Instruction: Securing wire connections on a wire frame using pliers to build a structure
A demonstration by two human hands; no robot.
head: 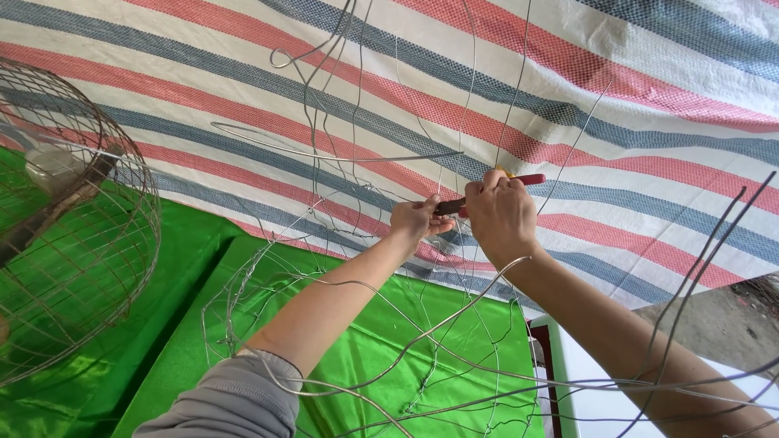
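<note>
— Right hand (503,217)? 
— Clenched round red-handled pliers (495,191), held out ahead.
— Left hand (416,221)? 
— Closed, pinching thin wire (357,158) right at the plier tip, just beside the right.
— Nearby? 
— Finished wire cage (77,227), far left, on green cloth (389,341).

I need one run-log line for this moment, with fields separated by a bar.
left hand: pinching wire | right hand: gripping red-handled pliers | work: loose wire frame | nearby: finished wire cage, green cloth, striped tarp
</note>
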